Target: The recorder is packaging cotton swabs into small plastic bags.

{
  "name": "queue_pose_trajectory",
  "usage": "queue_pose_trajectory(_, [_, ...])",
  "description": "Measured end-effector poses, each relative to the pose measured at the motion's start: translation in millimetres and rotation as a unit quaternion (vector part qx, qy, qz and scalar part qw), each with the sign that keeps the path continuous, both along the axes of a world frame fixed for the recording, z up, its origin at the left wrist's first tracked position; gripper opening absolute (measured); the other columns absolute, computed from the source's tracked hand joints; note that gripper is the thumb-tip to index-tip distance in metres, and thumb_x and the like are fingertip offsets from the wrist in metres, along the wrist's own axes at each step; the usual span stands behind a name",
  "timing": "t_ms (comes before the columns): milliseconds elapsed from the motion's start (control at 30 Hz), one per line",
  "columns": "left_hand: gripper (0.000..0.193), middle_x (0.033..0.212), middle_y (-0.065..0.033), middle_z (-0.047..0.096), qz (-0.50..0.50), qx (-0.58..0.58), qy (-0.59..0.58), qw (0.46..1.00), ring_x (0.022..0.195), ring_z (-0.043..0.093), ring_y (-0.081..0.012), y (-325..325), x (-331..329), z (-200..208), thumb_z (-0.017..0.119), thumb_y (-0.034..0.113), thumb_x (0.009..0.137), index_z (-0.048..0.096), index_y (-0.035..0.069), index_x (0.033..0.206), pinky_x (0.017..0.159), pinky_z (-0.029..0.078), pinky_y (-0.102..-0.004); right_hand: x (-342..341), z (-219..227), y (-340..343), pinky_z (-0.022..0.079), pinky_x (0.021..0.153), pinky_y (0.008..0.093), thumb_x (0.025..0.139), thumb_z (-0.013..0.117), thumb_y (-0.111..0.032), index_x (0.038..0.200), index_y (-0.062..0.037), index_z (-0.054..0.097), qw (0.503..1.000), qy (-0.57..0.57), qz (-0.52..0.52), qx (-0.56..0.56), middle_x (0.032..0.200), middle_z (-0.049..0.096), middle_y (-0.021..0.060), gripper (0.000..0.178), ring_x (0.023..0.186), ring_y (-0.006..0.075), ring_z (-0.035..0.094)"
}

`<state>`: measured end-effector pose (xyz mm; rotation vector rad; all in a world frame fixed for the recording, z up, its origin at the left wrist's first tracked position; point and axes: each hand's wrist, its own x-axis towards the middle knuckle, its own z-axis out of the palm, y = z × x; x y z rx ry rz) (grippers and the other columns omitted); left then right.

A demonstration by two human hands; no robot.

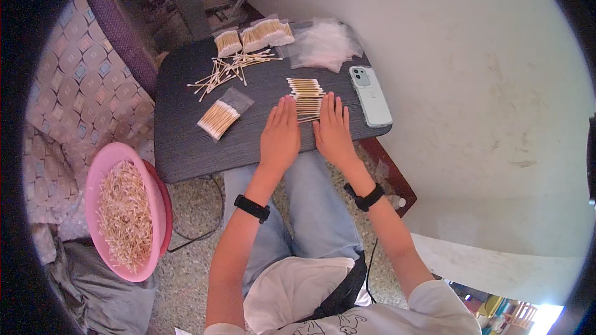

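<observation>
A row of cotton swabs point(307, 103) with wooden sticks lies side by side on the dark tabletop point(186, 146). My left hand point(280, 134) rests flat at the left ends of the row, fingers stretched out. Along the right ends lies my right hand point(334, 129), its fingers likewise extended, so the swabs sit between both hands. Left of them is a clear bag of cotton swabs point(219, 119). Farther back, loose swabs point(231, 73) are scattered in a crossed heap. The swab ends under my fingers are partly hidden.
Filled swab bags point(267, 34) line the far edge beside a pile of clear plastic bags point(326, 44). A pale green phone point(371, 97) lies at the right edge, near the wall. At lower left, a pink basin point(93, 201) holds many loose swabs.
</observation>
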<state>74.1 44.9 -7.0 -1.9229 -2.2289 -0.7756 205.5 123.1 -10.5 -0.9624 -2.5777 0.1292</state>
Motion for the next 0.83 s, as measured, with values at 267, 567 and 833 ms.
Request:
queue_pose_trajectory(267, [0.053, 0.141, -0.0235, 0.037, 0.043, 0.025, 0.042, 0.998, 0.134, 0.034, -0.031, 15, -5, -6, 0.049, 0.014, 0.089, 0.034, -0.009, 0.135, 0.111, 0.026, -0.0414, -16, -1, 6, 0.018, 0.11, 0.0545, 0.086, 0.047, -0.011, 0.138, 0.0135, 0.023, 0.997, 0.044, -0.058, -0.016, 0.145, 0.024, 0.0303, 0.062, 0.136, 0.0428, 0.023])
queue_pose_trajectory(567, [0.044, 0.137, -0.0197, 0.043, 0.011, 0.057, -0.024, 0.998, 0.13, 0.039, -0.0305, 6, -4, 3, 0.048, 0.013, 0.09, 0.043, -0.003, 0.131, 0.109, 0.028, -0.0431, -12, 12, 6, 0.03, 0.105, 0.0484, 0.082, 0.056, -0.009, 0.127, 0.0029, 0.043, 0.979, 0.197, -0.012, -0.04, 0.133, 0.042, 0.0225, 0.048, 0.125, 0.0402, 0.038])
queue_pose_trajectory(833, [0.038, 0.136, -0.0124, 0.046, -0.049, 0.046, -0.013, 0.998, 0.128, 0.043, -0.0275, -2, -1, 11, 0.055, 0.003, 0.081, 0.057, 0.006, 0.119, 0.11, 0.029, -0.0452, 6, 13, 11, 0.042, 0.093, 0.0403, 0.079, 0.063, -0.004, 0.107, -0.0057, 0.06, 0.98, 0.196, 0.027, -0.023, 0.119, 0.054, 0.0137, 0.028, 0.109, 0.0312, 0.052])
